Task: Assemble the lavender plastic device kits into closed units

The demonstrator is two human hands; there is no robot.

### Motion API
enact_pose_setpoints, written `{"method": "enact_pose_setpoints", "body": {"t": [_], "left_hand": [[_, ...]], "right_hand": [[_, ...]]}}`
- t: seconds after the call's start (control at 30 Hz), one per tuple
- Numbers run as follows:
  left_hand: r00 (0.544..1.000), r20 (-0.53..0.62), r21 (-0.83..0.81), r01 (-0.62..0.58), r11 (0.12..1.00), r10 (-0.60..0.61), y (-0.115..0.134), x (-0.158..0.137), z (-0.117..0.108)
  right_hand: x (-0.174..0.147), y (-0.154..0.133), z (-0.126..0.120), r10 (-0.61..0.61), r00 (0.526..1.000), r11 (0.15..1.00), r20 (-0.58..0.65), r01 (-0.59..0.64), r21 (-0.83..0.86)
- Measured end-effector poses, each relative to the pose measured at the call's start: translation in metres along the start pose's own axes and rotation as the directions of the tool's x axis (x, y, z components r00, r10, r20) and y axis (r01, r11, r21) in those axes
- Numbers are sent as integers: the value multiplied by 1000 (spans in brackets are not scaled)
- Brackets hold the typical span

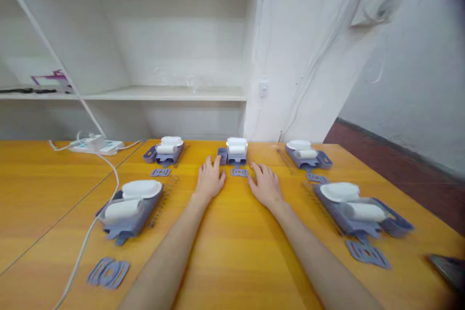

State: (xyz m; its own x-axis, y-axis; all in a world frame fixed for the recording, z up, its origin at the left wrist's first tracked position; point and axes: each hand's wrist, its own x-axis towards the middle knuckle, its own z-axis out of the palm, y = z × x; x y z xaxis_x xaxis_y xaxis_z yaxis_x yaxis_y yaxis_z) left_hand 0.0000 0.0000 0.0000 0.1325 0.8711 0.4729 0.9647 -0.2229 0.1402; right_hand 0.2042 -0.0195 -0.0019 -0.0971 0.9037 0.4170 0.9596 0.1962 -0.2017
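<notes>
My left hand (209, 180) lies palm down with its fingers spread, fingertips beside a small grey-blue plastic box (222, 157). My right hand (266, 185) is also stretched out flat, near a flat grey-blue cut-out piece (239, 172). Both hands hold nothing. Between and beyond them sits a grey-blue plastic tray (237, 161) bearing a white roll (237, 149) and a white rounded piece (237, 141). Thin wire-like pieces beside the tray are partly hidden by my right hand.
Similar sets stand at back left (167, 156), front left (132, 220), back right (307, 157) and front right (348, 213). A white cable (115, 189) runs over the left side to a power strip (97, 144). A dark, blurred object (448, 269) lies at the right edge.
</notes>
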Motion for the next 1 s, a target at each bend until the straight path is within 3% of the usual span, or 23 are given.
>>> {"method": "enact_pose_setpoints", "body": {"t": [0.37, 0.5, 0.7, 0.8, 1.0], "left_hand": [[982, -73, 1, -176, 984, 175, 10, 0, -16], [949, -74, -33, -310, 950, 307, 16, -1, -24], [883, 26, -120, -462, 879, 468, 28, -7, -26], [873, 70, -160, -469, 869, 483, 28, -9, -25], [904, 127, -170, -386, 907, 409, 25, -10, -20]], "right_hand": [[0, 1, 0, 20, 999, 999, 26, -21, 50], [0, 1, 0, 29, 1000, 997, 13, -30, 66], [-1, 1, 1, 27, 1000, 997, 5, -27, 75], [-1, 2, 1, 27, 1000, 997, 6, -28, 75], [0, 1, 1, 32, 999, 997, 16, -33, 74]]}}
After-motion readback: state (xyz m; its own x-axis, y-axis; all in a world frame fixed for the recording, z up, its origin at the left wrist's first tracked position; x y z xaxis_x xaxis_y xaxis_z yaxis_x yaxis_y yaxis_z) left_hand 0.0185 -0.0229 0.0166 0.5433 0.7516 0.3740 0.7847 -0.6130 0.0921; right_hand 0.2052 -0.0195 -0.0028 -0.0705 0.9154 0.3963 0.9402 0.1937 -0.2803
